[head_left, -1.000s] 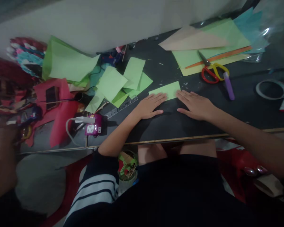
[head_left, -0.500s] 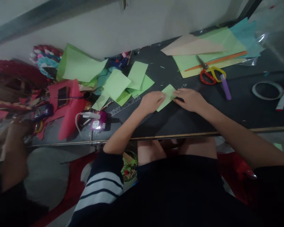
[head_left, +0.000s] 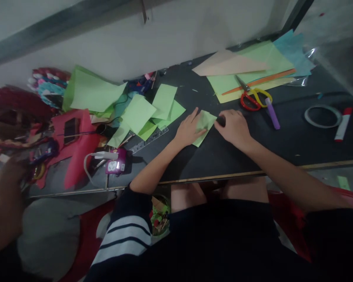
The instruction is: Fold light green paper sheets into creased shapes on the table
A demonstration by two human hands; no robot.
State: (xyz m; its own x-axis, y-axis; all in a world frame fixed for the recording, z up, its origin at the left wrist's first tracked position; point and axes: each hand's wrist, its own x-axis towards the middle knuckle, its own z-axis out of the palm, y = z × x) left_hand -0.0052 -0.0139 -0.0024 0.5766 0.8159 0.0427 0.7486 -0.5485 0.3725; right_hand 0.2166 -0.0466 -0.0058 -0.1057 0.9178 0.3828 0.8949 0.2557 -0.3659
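Observation:
A small folded sheet of light green paper (head_left: 205, 120) lies on the dark table in front of me. My left hand (head_left: 188, 130) rests flat on its left part, fingers spread and pressing it down. At the paper's right corner is my right hand (head_left: 233, 127), with its fingers curled in and the thumb under the forefinger. A dark patch shows between that thumb and forefinger; whether it is a thing or a shadow I cannot make out. Left of my left hand lie several loose green sheets (head_left: 139, 113) and a clear ruler (head_left: 150, 140).
Scissors (head_left: 249, 100) with red and yellow handles, a purple glue stick (head_left: 272, 114), a tape roll (head_left: 307, 119) and a marker (head_left: 343, 125) lie to the right. Large coloured sheets (head_left: 253, 58) are behind. At left are a purple plug adapter (head_left: 117, 161), red paper (head_left: 79, 164) and another person's arm (head_left: 7, 199).
My left hand has gone from gripping the paper's left side to lying spread over it. The right fingers have curled in at the paper's right corner. The whole view has shifted slightly.

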